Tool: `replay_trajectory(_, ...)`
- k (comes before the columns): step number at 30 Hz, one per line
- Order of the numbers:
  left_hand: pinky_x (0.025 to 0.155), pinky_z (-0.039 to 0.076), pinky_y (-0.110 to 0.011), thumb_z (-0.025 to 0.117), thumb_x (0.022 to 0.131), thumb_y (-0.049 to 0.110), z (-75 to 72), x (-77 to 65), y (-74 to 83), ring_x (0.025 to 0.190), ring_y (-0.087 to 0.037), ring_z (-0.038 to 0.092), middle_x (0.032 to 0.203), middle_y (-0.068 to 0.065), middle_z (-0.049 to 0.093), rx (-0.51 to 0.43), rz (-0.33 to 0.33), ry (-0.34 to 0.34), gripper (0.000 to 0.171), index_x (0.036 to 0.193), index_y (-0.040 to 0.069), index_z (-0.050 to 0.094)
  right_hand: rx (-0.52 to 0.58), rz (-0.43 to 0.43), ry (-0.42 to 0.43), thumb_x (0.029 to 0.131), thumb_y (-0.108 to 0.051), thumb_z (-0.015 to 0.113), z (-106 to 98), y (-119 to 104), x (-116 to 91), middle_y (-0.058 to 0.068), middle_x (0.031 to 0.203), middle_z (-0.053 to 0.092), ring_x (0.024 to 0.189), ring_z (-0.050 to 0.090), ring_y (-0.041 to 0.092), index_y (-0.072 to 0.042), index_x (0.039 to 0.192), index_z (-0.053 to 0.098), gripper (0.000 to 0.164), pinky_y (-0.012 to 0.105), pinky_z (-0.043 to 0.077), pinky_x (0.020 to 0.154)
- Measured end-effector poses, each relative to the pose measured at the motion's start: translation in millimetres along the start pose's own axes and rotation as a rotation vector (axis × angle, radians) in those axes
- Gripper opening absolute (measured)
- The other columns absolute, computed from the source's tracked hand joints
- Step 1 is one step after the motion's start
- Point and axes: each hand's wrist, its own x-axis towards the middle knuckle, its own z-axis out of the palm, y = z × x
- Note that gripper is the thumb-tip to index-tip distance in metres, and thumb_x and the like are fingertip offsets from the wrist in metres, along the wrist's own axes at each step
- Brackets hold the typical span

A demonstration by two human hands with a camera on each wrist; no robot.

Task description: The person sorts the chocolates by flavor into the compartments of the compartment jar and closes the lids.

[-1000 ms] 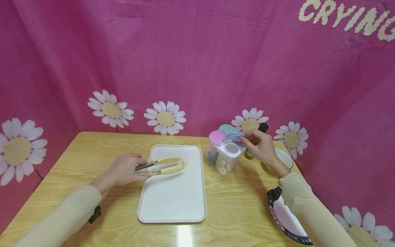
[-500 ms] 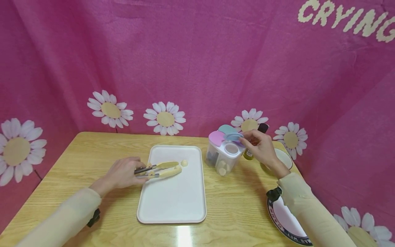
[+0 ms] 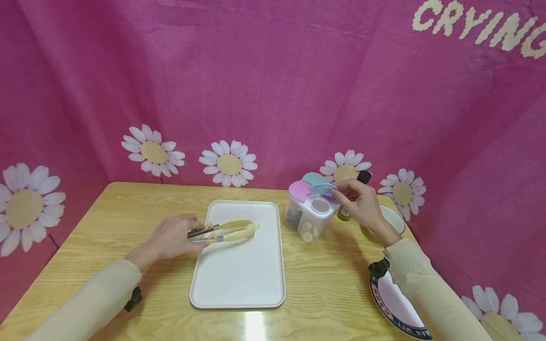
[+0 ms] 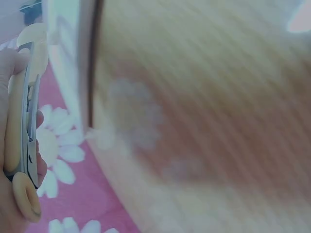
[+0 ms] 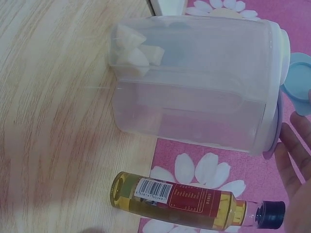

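In the head view my left hand (image 3: 172, 237) grips a pair of tongs (image 3: 232, 225) with pale yellow tips, held over a white tray (image 3: 239, 279). A small pale chunk (image 3: 256, 224) is right at the tips; whether they pinch it I cannot tell. My right hand (image 3: 362, 206) pinches the raised blue flip lid (image 3: 323, 188) of a clear divided container (image 3: 313, 222), leaving its round opening uncovered. Through the container wall in the right wrist view, several pale chunks (image 5: 133, 53) show in one compartment. The left wrist view catches the tongs (image 4: 15, 121) along its left edge.
An oil bottle (image 5: 180, 204) with a black cap stands behind the right hand. To the right sit a pale bowl (image 3: 394, 219) and a dark-rimmed plate (image 3: 396, 303), partly hidden by the right arm. A pink curtain (image 3: 273, 94) hangs behind the wooden table (image 3: 324, 293).
The tongs draw back left from the chunk half a second ago, then come forward to it again. Right hand and lid stay where they are.
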Motion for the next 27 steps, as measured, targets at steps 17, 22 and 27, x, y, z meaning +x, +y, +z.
replay_trajectory(17,0.064,0.04,-0.024,0.086,0.081,0.047,-31.1,42.5,51.9,0.074,-0.01,0.052,0.095,0.001,0.07,-0.055,0.096,0.096,0.048,0.116,0.015,0.082,-0.017,-0.007,0.016,0.092,-0.003,0.079,-0.4,-1.6,0.8,0.015,0.091,0.079,0.072,0.065,-0.003,-0.005,0.106,0.077,0.014,0.011,0.053,0.067)
replay_trajectory(22,0.062,0.04,-0.023,0.085,0.081,0.047,-36.3,55.1,69.8,0.072,-0.008,0.051,0.092,0.002,0.068,-0.065,0.171,0.126,0.046,0.114,0.015,0.082,-0.02,-0.005,0.013,0.092,-0.004,0.079,-0.6,-2.4,0.7,0.015,0.091,0.079,0.072,0.065,-0.004,-0.005,0.106,0.077,0.014,0.011,0.053,0.068)
replay_trajectory(27,0.063,0.042,-0.023,0.086,0.081,0.046,-36.8,67.4,84.0,0.074,-0.009,0.054,0.095,0.001,0.071,-0.077,0.224,0.149,0.045,0.112,0.014,0.082,-0.018,-0.008,0.012,0.091,-0.004,0.079,0.1,-2.6,0.7,0.014,0.09,0.08,0.072,0.065,-0.003,-0.005,0.105,0.077,0.014,0.012,0.053,0.067)
